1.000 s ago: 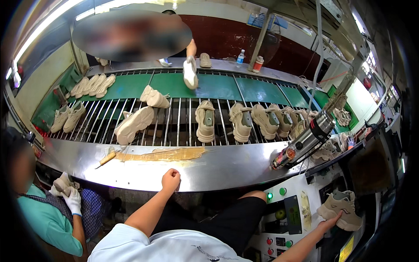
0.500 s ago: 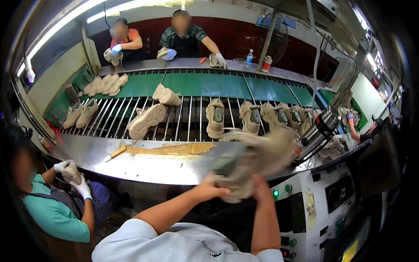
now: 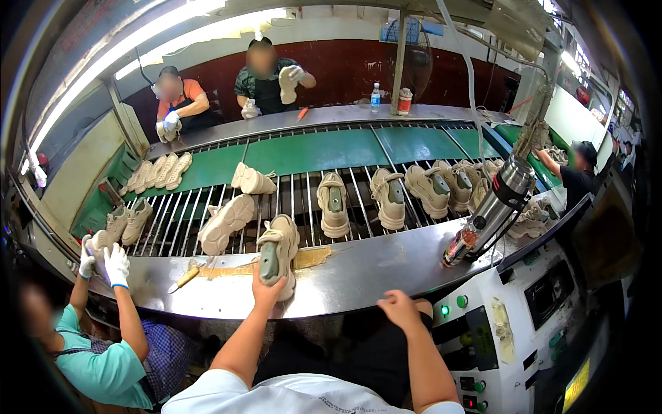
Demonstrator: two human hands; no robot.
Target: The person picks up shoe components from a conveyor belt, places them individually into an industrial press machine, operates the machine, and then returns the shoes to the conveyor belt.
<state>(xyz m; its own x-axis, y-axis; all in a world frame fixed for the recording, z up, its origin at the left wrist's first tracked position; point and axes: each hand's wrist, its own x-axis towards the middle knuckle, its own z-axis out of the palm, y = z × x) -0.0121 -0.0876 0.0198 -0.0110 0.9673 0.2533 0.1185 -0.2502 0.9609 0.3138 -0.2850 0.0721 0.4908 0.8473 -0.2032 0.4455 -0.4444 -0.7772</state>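
Observation:
My left hand (image 3: 267,288) grips a beige sneaker (image 3: 281,238) by its heel end, holding it over the steel ledge at the edge of the rollers. A grey-green last (image 3: 269,263) fills the sneaker's opening. My right hand (image 3: 401,310) is empty, fingers loosely bent and apart, in front of the ledge beside the machine panel. Beyond the held sneaker, another sneaker (image 3: 226,222) lies on its side, sole showing, with a further one (image 3: 253,179) behind it. To the right, a sneaker (image 3: 334,205) and another (image 3: 388,199) stand on the rollers, lasts inside.
On the steel ledge (image 3: 365,276) lie a wooden-handled knife (image 3: 184,279) and brown tape. A steel flask (image 3: 507,200) and a bottle (image 3: 460,243) stand at right, near a control panel (image 3: 503,303). Co-workers handle shoes at left and across the green conveyor belt (image 3: 310,148).
The sneaker has moved left and away from me, now in my left hand alone. My right hand has let go of it. The co-worker at left has raised a shoe toward the line.

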